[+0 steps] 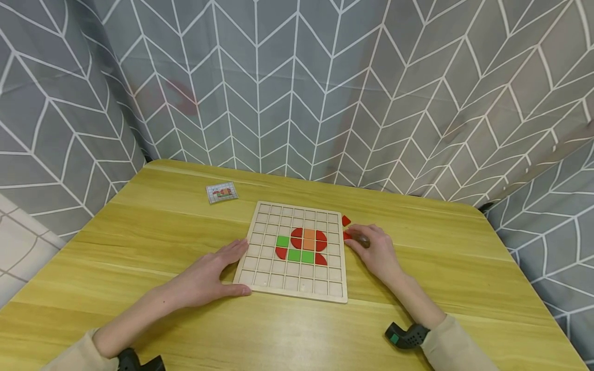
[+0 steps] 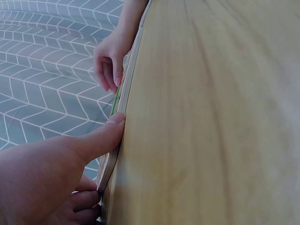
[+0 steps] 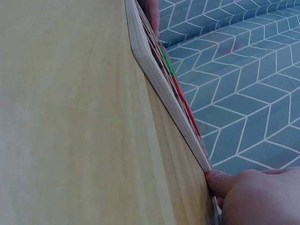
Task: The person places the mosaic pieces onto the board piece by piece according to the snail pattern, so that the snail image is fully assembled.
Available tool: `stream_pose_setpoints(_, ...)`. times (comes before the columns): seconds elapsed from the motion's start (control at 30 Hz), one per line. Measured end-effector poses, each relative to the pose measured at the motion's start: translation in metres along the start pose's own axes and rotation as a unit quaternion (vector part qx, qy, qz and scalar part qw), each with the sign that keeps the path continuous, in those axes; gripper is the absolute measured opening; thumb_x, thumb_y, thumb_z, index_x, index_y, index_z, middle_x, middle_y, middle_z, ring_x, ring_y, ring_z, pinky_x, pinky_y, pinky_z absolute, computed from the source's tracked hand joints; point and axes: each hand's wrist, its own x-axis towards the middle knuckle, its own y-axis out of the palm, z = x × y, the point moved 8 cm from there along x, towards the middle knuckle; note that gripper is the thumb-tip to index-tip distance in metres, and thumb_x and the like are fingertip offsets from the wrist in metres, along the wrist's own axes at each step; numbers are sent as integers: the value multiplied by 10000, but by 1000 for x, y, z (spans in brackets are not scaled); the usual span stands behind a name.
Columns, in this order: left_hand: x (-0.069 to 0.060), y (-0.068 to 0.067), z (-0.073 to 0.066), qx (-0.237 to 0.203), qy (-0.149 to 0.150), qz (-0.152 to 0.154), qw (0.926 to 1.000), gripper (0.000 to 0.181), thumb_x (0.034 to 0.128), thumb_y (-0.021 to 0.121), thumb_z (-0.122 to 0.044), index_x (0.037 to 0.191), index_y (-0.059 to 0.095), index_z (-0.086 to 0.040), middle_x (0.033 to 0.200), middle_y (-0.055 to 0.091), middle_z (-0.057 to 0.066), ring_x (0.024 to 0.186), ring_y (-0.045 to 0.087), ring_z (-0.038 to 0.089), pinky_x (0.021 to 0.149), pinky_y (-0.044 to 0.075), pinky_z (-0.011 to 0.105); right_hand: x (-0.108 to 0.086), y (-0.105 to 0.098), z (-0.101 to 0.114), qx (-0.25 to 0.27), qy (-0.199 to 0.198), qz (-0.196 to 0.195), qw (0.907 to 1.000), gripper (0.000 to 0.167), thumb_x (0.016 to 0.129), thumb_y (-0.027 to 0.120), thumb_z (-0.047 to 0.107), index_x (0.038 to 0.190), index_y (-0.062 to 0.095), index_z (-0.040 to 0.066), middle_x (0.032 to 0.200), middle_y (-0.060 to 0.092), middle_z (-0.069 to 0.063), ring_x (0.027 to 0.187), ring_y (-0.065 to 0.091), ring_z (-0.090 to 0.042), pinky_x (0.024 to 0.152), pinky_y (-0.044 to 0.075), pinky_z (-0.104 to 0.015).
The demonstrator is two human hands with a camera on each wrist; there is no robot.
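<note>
A wooden grid board (image 1: 292, 282) lies on the table, with green, orange and red pieces set in several of its cells. My left hand (image 1: 211, 275) holds its near left corner, the thumb (image 2: 105, 133) on the front edge and the other fingers along the left side. Beside the board's right edge, my right hand (image 1: 373, 252) pinches a red piece (image 1: 346, 235), mostly covered by the fingertips. Another red piece (image 1: 346, 221) lies just beyond that hand. In the right wrist view, the right thumb (image 3: 220, 182) is close against the board's edge.
A small picture card (image 1: 221, 192) showing a coloured pattern on a grid lies beyond the board, to the left. The wooden table (image 1: 297, 335) reaches back to a grey patterned curtain (image 1: 287, 93). Dark devices are strapped to both wrists.
</note>
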Motion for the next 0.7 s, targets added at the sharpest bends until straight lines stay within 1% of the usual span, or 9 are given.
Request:
stream_pose_setpoints(0.13, 0, 1, 1, -6, -20, 27, 10000, 1009, 789, 758, -598, 1537, 372, -41, 1599, 341, 167, 1463, 331, 385, 1139, 338, 579, 0, 1, 2, 30, -91, 21, 10000, 298, 782, 840, 60, 1055, 728, 16, 940, 764, -76, 831, 734, -219, 734, 586, -394)
stream_pose_setpoints(0.27, 1, 2, 1, -29, -28, 67, 10000, 1008, 789, 757, -598, 1535, 374, -37, 1601, 338, 168, 1465, 328, 388, 1138, 335, 585, 1, 0, 1, 35, -55, -31, 10000, 309, 777, 841, 49, 1055, 718, -4, 924, 759, -91, 806, 740, -229, 717, 594, -393)
stream_pose_setpoints(0.4, 0, 1, 1, -37, 4, 51, 10000, 1004, 792, 756, -597, 1529, 380, -28, 1597, 342, 177, 1462, 329, 395, 1135, 337, 588, 1, -2, -3, 149, 313, -74, 9994, 312, 787, 839, 57, 1069, 718, -2, 922, 759, -79, 825, 738, -228, 711, 604, -371)
stream_pose_setpoints(0.53, 0, 1, 0, -58, 47, 38, 10000, 1006, 797, 741, -615, 1528, 381, -24, 1595, 343, 178, 1462, 329, 395, 1136, 337, 585, 2, -5, -5, 370, 751, -35, 9965, 308, 803, 837, 94, 1087, 732, 39, 932, 765, -41, 868, 733, -203, 743, 604, -351)
stream_pose_setpoints(0.63, 0, 0, -1, -89, 54, 50, 9999, 1010, 802, 725, -633, 1529, 378, -24, 1596, 342, 179, 1464, 326, 395, 1135, 337, 585, 4, -5, -1, 511, 1031, 4, 9934, 308, 811, 838, 141, 1098, 742, 84, 941, 768, 0, 902, 724, -171, 815, 581, -340)
stream_pose_setpoints(0.7, 0, -1, -1, -93, 69, 42, 9999, 1011, 805, 717, -639, 1527, 379, -18, 1593, 345, 188, 1460, 330, 403, 1131, 340, 591, 7, -3, 5, 617, 1094, 32, 9921, 304, 817, 836, 156, 1102, 747, 100, 952, 770, 12, 924, 719, -165, 862, 561, -346)
